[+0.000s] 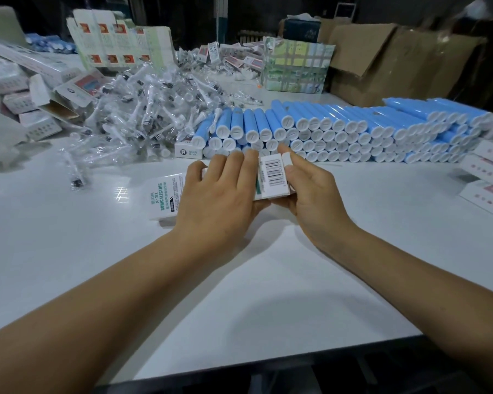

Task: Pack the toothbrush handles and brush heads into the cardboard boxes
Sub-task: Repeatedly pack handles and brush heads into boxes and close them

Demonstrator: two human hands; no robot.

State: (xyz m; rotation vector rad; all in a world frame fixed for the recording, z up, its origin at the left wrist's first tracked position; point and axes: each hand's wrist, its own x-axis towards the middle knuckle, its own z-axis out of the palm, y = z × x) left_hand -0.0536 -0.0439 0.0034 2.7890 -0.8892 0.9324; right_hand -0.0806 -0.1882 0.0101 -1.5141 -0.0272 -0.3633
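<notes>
The left hand (219,191) lies curled over a white printed box (165,199) at table centre, while the right hand (310,189) pinches its barcoded end flap; tucking that stiff card squarely should close it cleanly. Smooth blue handles (339,129) stack at one o'clock, crinkly bagged brush heads (143,115) at eleven.

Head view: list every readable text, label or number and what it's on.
"SONIC ELECTRIC" and "X-S1": white box held flat on the table under both hands.
"X-S1", small and only just legible: small box end in front of the blue handles.
Barcode label on the held box: digits too small to read.
Chinese print on the held box and on the stacked cartons: too blurred to read.
</notes>
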